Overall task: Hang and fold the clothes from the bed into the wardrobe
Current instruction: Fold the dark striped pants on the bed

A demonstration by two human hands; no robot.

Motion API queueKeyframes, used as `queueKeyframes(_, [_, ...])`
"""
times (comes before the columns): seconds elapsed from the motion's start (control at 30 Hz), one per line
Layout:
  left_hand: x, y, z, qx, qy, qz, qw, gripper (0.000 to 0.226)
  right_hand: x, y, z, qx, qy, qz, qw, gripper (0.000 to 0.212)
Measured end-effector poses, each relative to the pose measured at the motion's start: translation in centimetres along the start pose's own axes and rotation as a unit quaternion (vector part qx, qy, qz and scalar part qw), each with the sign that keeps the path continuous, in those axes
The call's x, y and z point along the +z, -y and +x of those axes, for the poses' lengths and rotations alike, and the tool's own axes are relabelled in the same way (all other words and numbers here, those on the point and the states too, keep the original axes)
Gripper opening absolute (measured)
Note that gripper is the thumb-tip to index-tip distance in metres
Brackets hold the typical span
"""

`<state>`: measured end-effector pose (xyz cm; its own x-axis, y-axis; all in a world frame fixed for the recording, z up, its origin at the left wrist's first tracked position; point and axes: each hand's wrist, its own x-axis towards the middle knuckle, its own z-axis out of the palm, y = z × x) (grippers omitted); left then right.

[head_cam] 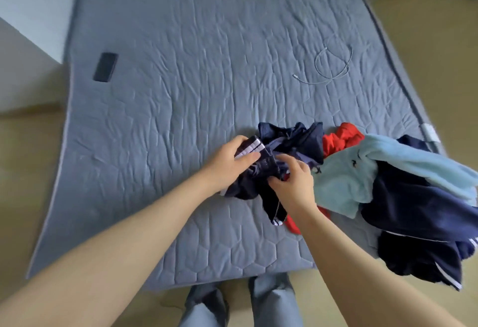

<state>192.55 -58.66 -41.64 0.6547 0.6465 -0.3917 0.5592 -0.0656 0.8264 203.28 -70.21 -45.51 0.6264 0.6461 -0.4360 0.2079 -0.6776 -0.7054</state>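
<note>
Firstly, bed point(181, 68): grey quilted cover, filling most of the view. Clothes pile point(413, 213): heaped at the bed's near right corner, light blue fleece point(349, 179) on top, red garment point(338, 138) at its far side (partly buried), navy pieces hanging over the edge. Navy garment point(289, 138): white-striped, crumpled, on the bed just left of the pile. Left hand point(232, 163): fingers curled round its striped band. Right hand point(294, 184): thumb and fingers pinching its dark fabric. Cable point(333, 65): white, looped, far right. Phone point(105, 67): dark, far left edge.
</note>
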Motion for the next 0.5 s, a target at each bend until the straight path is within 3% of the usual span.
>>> queueKeyframes(0.07, [-4.1, -2.4, -2.2, 0.029, -0.026, -0.012, 0.999, 0.014, 0.5, 4.1, -1.2, -0.037, 0.024, -0.037, 0.998, 0.030])
queueKeyframes(0.17, [-9.2, -5.6, -5.0, 0.069, -0.060, -0.044, 0.995, 0.003, 0.7, 9.9, -2.9, -0.066, 0.041, 0.030, 0.997, 0.008])
queueKeyframes(0.33, [-16.9, -10.4, -9.6, 0.131, -0.153, -0.082, 0.976, 0.008, -0.2, 19.8, -5.8, -0.136, 0.048, 0.130, 0.981, 0.003])
queueKeyframes(0.5, [-22.7, -15.3, -13.2, 0.206, -0.256, -0.104, 0.939, 0.009, -3.2, 28.7, -8.2, -0.248, 0.034, 0.152, 0.956, 0.008])
